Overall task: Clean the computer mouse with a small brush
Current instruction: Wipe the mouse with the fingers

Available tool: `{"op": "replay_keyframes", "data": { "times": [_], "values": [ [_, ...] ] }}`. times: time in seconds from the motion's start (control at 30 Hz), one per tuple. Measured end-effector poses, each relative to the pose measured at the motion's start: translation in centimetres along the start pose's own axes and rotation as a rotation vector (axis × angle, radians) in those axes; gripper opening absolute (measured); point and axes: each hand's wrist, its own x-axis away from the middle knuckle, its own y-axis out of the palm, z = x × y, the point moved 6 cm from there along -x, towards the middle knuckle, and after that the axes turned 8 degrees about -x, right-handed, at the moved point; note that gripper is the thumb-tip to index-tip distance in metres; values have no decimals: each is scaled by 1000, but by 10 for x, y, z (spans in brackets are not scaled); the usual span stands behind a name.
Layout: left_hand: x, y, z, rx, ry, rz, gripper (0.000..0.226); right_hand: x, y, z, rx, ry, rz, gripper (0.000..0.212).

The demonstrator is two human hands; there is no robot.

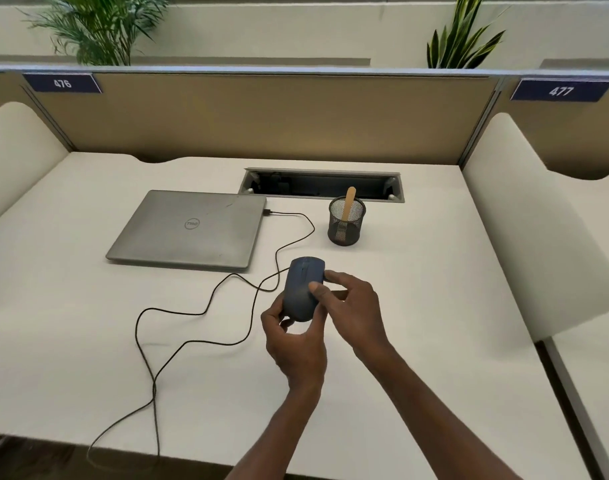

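A dark blue-grey computer mouse (301,287) is held above the white desk (417,306), its front end pointing away from me. My left hand (294,344) grips its rear end from below, fingers curled round it. My right hand (351,306) holds its right side, with the thumb on top and the fingers along the far edge. The wooden handle of a small brush (348,201) sticks up out of a black mesh cup (346,221) behind the mouse; its bristles are hidden inside the cup.
A closed grey laptop (189,228) lies at the left. The mouse's black cable (192,327) loops from the laptop's right edge over the desk and off its front edge. A cable slot (320,185) is cut in the desk behind. Cream dividers (524,209) stand on both sides.
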Motion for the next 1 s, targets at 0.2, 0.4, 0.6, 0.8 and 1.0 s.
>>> {"op": "replay_keyframes", "data": {
  "times": [0.2,0.4,0.6,0.8,1.0],
  "values": [
    [-3,0,-2,-66,105,-230,59,5,-5,-1,-50,12,27,53],
    [-14,-9,-19,-48,-71,-383,25,12,-4,17,-47,49,24,50],
    [-15,-3,-44,-102,-199,-501,30,15,-3,52,-33,135,56,49],
    [-12,8,-65,-188,-248,-584,30,10,-4,82,-17,228,48,45],
    [-13,14,-81,-247,-257,-635,32,10,-4,98,36,260,49,35]
  ]
}}
